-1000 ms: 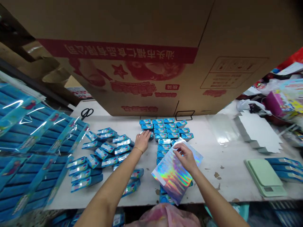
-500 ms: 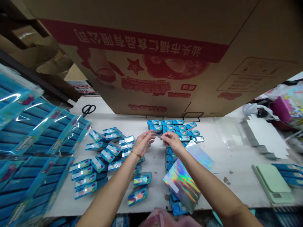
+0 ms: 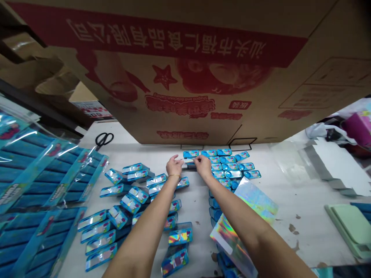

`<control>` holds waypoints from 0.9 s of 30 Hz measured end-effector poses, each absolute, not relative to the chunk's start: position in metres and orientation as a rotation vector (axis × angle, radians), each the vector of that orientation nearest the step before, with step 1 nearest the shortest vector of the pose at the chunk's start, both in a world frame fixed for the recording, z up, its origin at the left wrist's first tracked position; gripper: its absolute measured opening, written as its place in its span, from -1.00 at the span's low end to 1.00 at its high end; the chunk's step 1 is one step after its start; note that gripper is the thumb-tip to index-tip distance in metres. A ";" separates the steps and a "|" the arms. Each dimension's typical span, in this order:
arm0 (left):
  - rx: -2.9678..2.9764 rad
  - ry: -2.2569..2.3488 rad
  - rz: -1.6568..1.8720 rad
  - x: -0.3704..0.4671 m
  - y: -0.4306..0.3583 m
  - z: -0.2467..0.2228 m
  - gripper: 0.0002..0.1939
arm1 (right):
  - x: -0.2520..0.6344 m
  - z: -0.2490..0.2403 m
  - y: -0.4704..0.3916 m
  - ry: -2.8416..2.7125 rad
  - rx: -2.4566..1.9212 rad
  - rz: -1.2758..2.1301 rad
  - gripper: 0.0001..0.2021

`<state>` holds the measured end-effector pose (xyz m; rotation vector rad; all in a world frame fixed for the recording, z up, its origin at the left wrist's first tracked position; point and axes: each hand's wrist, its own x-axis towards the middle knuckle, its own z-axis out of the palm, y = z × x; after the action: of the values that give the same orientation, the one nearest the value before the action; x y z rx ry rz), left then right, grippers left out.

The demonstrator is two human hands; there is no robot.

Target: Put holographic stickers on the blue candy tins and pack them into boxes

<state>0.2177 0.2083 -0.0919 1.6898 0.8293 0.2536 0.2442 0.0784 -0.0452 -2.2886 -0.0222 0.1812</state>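
Observation:
Near the middle of the table, my left hand (image 3: 174, 166) and my right hand (image 3: 203, 165) hold a small clear strip (image 3: 188, 160) stretched between their fingertips. The strip lies over a blue box at the left end of rows of blue boxes (image 3: 230, 166). My right forearm passes over a shiny holographic sheet (image 3: 232, 239) that rests on some of these boxes. Left of my left forearm, more blue boxes (image 3: 130, 203) with shiny strips on top stand in loose groups.
A large cardboard box (image 3: 185, 77) stands across the back. Scissors (image 3: 104, 139) lie at the back left, beside plastic-wrapped blue packs (image 3: 37, 166). To the right are a pale green scale (image 3: 348, 227), white card (image 3: 342, 166) and clear plastic (image 3: 292, 164).
Both hands have brought the strip down onto a blue box at the left end of the rows. The view has shifted a little, and the cardboard box looks nearer.

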 end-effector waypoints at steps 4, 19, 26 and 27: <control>1.753 0.860 0.164 0.224 0.202 -0.095 -0.55 | 0.247 -0.043 0.082 -0.034 -2.468 0.224 -0.86; 2.207 0.656 -0.185 0.213 0.198 -0.066 -0.68 | 0.232 -0.031 0.059 -0.859 -2.980 0.246 -0.61; 2.296 0.278 0.030 0.173 0.156 -0.038 -0.70 | 0.209 -0.020 -0.059 -0.427 -2.532 -0.188 -0.67; 2.296 0.151 -0.008 0.165 0.140 -0.036 -0.71 | 0.201 -0.019 -0.079 -0.404 -2.476 -0.225 -0.68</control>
<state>0.1651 0.1399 -0.0361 2.2960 0.1509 -0.0077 0.2010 -0.0786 -0.0186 -2.4763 -0.4036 -0.2251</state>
